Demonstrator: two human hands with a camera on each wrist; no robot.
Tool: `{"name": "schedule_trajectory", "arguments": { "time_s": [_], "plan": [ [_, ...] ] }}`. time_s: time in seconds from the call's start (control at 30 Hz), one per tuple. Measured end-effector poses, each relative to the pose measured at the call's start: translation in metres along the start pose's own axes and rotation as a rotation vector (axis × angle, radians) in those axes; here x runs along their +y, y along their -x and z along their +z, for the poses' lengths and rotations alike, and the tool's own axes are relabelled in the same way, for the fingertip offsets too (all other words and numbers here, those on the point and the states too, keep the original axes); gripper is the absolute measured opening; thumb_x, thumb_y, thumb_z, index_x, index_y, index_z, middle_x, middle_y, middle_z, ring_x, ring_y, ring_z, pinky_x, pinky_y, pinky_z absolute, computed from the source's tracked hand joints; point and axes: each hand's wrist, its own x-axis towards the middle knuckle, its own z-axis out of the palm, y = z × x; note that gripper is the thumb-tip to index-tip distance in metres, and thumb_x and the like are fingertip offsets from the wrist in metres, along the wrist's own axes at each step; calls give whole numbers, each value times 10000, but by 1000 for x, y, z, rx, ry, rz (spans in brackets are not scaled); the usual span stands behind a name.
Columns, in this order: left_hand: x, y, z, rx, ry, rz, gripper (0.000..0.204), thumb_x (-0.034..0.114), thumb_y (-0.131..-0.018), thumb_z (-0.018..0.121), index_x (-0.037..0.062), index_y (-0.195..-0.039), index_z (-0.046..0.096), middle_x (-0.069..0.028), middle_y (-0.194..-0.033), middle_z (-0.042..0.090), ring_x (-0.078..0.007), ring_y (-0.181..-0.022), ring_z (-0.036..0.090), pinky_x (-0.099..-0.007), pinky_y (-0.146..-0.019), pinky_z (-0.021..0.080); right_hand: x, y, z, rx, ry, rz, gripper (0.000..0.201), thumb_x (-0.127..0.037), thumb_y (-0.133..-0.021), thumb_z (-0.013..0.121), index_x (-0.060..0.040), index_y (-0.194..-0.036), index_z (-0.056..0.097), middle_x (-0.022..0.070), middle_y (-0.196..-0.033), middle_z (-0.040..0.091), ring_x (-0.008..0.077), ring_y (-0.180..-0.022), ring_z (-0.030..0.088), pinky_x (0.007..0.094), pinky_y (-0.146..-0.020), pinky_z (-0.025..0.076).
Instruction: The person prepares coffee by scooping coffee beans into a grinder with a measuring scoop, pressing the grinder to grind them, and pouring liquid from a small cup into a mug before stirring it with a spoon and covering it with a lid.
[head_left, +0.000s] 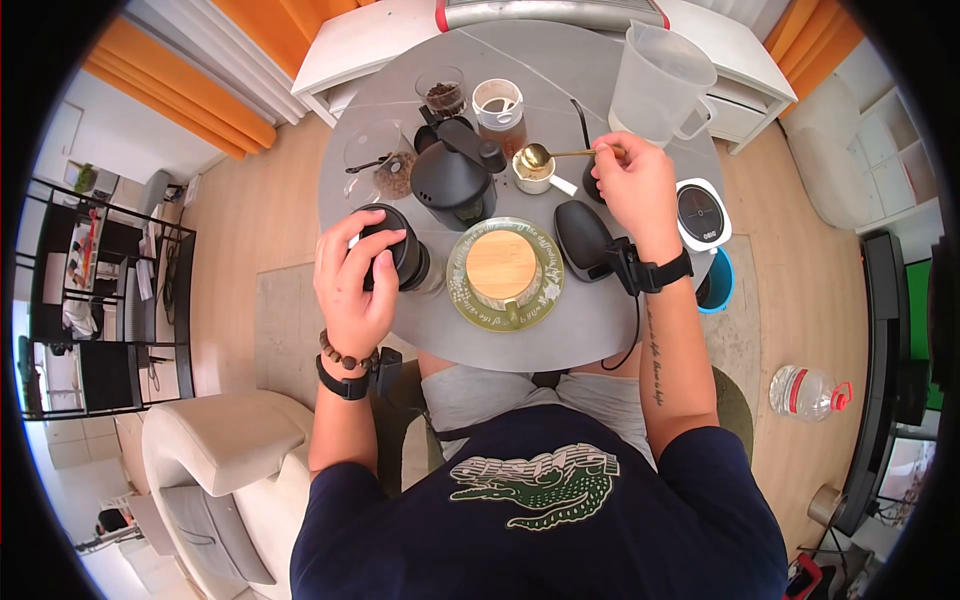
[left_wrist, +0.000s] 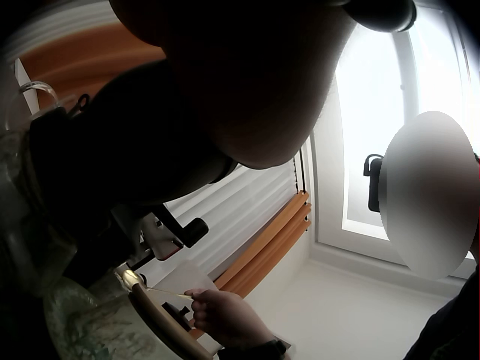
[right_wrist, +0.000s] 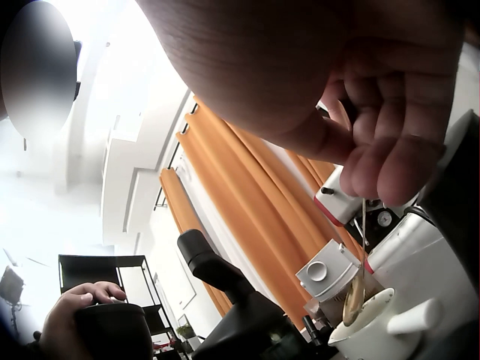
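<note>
My left hand [head_left: 355, 270] grips a black cylinder [head_left: 407, 250] with a clear lower part, at the table's left front. In the right wrist view those fingers lie over the rim of its dark top. My right hand [head_left: 637, 185] pinches the thin handle of a gold spoon [head_left: 537, 156] between thumb and fingers. The spoon's bowl hangs over the mouth of a small white cup [right_wrist: 375, 330] with a straight side handle. The right wrist view has the bowl right at the cup's rim, tilted downward.
A green plate [head_left: 463, 300] bears a wood-lidded cup [head_left: 502, 262]. Near it stand a black spouted vessel [head_left: 452, 180], a glass of dark beans [head_left: 441, 95], a white-topped jar [head_left: 498, 105], a clear pitcher [head_left: 660, 85] and a white-rimmed scale [head_left: 703, 215]. A black rounded object [head_left: 580, 240] lies beside the right wrist.
</note>
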Motion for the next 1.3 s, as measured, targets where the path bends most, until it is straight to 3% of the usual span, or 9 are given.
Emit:
{"name": "schedule_trajectory", "arguments": {
  "time_s": [0.03, 0.1, 0.3, 0.6, 0.83, 0.93, 1.1, 1.3],
  "plan": [
    [0, 0, 0, -1, -4, 2, 213, 53, -1035, 666, 51, -1154, 844, -151, -1349, 751, -342, -1216, 724, -446, -1032, 572, 0, 1, 0, 0, 0, 1, 235, -167, -1023, 687, -4, -1104, 836, 132, -792, 806, 223, -700, 771, 365, -702, 594],
    [1, 0, -1, -3, -7, 1, 213, 53, -1035, 666, 51, -1153, 844, -151, -1350, 751, -342, -1218, 723, -446, -1032, 571, 1, 3, 3, 47, 157, -181, 218, -154, -1014, 695, -19, -1107, 838, 161, -825, 812, 292, -749, 802, 404, -725, 614],
    [1, -1, -1, -3, -3, 1, 213, 53, -1032, 667, 52, -1147, 845, -151, -1351, 751, -342, -1221, 719, -445, -1031, 570, 3, 4, 16, 4, 328, -273, 192, -138, -999, 701, -21, -1076, 832, 192, -869, 810, 392, -817, 800, 473, -774, 632],
    [1, -1, -1, -2, 1, -3, 218, 49, -1028, 663, 52, -1147, 845, -150, -1349, 751, -340, -1220, 718, -443, -1032, 567, 5, 3, 16, -30, 182, -171, 204, -127, -1006, 690, 4, -1076, 830, 206, -897, 823, 368, -792, 809, 440, -776, 635],
    [1, 0, -1, -7, -9, -2, 219, 52, -1030, 662, 55, -1151, 844, -151, -1349, 751, -341, -1217, 720, -443, -1025, 570, -4, 8, 4, 0, 84, -196, 188, -114, -1020, 709, 4, -1101, 830, 200, -902, 823, 330, -791, 812, 415, -765, 632],
    [1, 0, -1, -4, -6, -6, 216, 53, -1030, 666, 55, -1151, 845, -150, -1352, 751, -342, -1216, 721, -444, -1027, 570, -7, 11, 1, 13, 142, -268, 181, -121, -1024, 718, -2, -1103, 829, 194, -883, 812, 337, -792, 805, 419, -755, 628],
    [1, -1, -1, -3, -7, -2, 215, 56, -1028, 670, 55, -1153, 845, -150, -1352, 751, -342, -1218, 720, -447, -1031, 568, -6, 8, 8, 33, 319, -370, 179, -125, -1013, 693, -13, -1062, 824, 202, -879, 797, 422, -801, 772, 496, -756, 619],
    [2, -1, -1, -7, -3, -7, 215, 53, -1025, 673, 51, -1154, 845, -151, -1347, 749, -342, -1223, 717, -444, -1034, 568, -1, 3, 23, -5, 340, -268, 199, -134, -986, 684, -2, -1017, 830, 230, -839, 783, 430, -799, 773, 492, -777, 628]
  ]
}}
